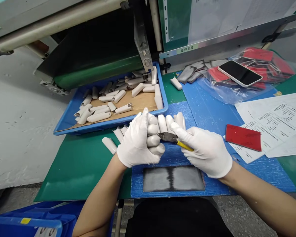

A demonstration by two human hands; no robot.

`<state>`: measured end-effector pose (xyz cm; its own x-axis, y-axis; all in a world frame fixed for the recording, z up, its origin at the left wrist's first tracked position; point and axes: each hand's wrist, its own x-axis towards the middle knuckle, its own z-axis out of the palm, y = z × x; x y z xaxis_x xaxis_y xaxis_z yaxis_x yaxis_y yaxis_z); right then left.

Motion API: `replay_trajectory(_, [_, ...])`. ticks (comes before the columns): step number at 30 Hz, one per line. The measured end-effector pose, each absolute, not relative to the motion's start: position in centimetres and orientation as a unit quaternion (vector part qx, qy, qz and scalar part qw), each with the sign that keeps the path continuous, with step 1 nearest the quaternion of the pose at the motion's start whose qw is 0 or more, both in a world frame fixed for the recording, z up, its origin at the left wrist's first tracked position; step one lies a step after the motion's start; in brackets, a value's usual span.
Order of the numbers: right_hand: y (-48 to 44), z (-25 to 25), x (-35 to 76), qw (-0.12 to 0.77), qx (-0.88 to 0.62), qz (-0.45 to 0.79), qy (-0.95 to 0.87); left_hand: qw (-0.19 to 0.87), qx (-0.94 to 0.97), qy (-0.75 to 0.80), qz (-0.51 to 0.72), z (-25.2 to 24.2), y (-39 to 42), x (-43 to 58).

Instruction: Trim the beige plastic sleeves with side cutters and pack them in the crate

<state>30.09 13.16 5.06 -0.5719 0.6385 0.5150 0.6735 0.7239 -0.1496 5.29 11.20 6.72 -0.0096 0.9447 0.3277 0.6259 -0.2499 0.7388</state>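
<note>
Both my hands wear white gloves. My left hand (140, 140) is closed round a white plastic part (153, 141), mostly hidden in the fingers. My right hand (207, 151) grips yellow-handled cutting pliers (174, 140), whose dark jaws point at that part. Just beyond my hands a row of similar white plastic pieces (171, 122) lies on the blue corrugated sheet (202, 112). More white pieces (113, 140) lie to the left on the green mat (79, 164).
A blue tray (64, 123) with a cardboard liner and several white parts sits at the back left under a green conveyor. A phone (239, 73) rests on a plastic bag of red cards. A red card (243, 137) and printed papers (278, 121) lie right. A grey pad (174, 178) sits nearest me.
</note>
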Motion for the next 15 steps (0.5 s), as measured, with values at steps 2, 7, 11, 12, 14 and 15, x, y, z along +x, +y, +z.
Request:
replay_trajectory(2, [13.38, 5.11, 29.96, 0.252, -0.373, -0.039, -0.892, 0.157, 0.718, 0.561, 0.381, 6.93, 11.3, 5.08])
replay_trajectory(7, [13.78, 4.84, 29.41, 0.188, -0.381, -0.071, -0.902, 0.173, 0.718, 0.557, 0.38, 7.3, 11.5, 4.86])
replay_trajectory(11, [13.73, 4.34, 29.25, 0.204, -0.37, -0.062, -0.904, 0.156, 0.734, 0.538, 0.384, 7.22, 11.59, 4.81])
replay_trajectory(12, [13.7, 4.27, 29.24, 0.211, -0.364, -0.055, -0.906, 0.143, 0.746, 0.532, 0.375, 7.14, 11.61, 4.77])
replay_trajectory(14, [13.65, 4.23, 29.22, 0.221, -0.358, -0.047, -0.906, 0.116, 0.767, 0.525, 0.351, 6.94, 11.63, 4.66])
replay_trajectory(15, [13.62, 4.25, 29.21, 0.223, -0.359, -0.047, -0.905, 0.104, 0.773, 0.524, 0.341, 6.83, 11.63, 4.6])
